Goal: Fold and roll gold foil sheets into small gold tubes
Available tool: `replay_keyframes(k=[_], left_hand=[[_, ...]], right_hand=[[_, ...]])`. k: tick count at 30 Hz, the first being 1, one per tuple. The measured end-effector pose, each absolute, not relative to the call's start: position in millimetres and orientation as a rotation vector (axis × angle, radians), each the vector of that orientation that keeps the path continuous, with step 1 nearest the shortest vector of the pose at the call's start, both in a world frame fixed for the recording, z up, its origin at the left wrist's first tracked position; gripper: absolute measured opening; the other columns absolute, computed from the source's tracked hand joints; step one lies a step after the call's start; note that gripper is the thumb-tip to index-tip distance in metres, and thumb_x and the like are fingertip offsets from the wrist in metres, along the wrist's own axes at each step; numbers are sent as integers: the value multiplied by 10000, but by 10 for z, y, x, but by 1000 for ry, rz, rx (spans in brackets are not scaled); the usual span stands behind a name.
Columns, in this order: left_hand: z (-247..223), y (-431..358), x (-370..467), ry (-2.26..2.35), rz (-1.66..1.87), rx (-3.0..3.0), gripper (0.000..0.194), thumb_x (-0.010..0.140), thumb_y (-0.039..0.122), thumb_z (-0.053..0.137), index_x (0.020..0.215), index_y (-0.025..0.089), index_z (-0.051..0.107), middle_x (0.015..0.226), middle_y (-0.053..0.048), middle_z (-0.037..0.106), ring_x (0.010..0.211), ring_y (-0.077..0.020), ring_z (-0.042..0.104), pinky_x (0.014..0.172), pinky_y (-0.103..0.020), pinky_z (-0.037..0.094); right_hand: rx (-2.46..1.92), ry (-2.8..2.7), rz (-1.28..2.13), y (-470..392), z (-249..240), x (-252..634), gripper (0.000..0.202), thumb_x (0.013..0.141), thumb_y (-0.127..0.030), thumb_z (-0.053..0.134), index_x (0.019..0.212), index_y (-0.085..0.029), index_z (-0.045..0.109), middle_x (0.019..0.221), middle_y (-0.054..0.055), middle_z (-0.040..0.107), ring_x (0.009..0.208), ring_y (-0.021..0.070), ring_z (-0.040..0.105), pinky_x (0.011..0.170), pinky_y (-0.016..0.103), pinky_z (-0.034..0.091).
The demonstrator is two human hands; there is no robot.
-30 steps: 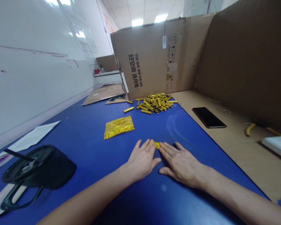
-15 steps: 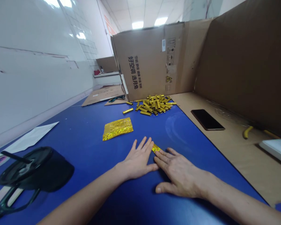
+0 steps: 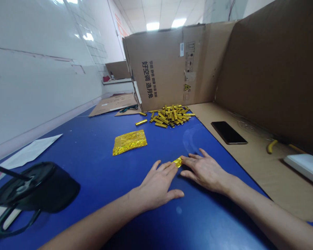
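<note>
A small piece of shiny gold foil (image 3: 177, 161) lies on the blue tabletop between my hands, partly hidden under my fingertips. My left hand (image 3: 159, 184) is flat with fingers stretched out, its fingertips on the foil's left end. My right hand (image 3: 207, 170) lies with fingers extended, the fingertips touching the foil's right end. Left of them rests a flat stack of gold foil sheets (image 3: 130, 142). Farther back is a heap of small rolled gold foil tubes (image 3: 172, 116), with a loose gold tube (image 3: 141, 122) just left of it.
A dark lidded mug (image 3: 36, 187) with a handle stands at the left, near a white paper (image 3: 31, 151). Large cardboard walls (image 3: 167, 69) rise behind and right. A phone (image 3: 229, 132) and a white device (image 3: 305, 168) lie on the cardboard at the right.
My right hand has moved away from me, turning around the foil's right end. My left hand has shifted slightly right and nearer me. The foil has moved a little right.
</note>
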State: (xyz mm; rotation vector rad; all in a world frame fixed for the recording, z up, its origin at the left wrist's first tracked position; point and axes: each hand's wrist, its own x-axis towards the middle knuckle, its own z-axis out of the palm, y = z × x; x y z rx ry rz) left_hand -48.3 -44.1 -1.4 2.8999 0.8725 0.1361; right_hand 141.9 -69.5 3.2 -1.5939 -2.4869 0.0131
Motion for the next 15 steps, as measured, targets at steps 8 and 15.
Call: replay_keyframes(k=[8,15], left_hand=[[-50,-608,-470,713,87,2909,749,739,628,367,1286,125,269,1333,-156,297,1252,-227,221,1007,-420,181],[-49,-615,-460,720,79,2896,751,722,624,407,1297,166,251,1356,-136,258,1260,-248,189,999,-455,183]], right_hand=[[-1617,-2502,29,-665,32,1488,500,834,-521,271,1124,-207,532,1229,84,491,1165,274,378,954,561,166],[-1382,-2525,372,-799,133,1352,570,816,-542,293,1231,-174,425,1274,125,432,1193,231,346,989,484,179]])
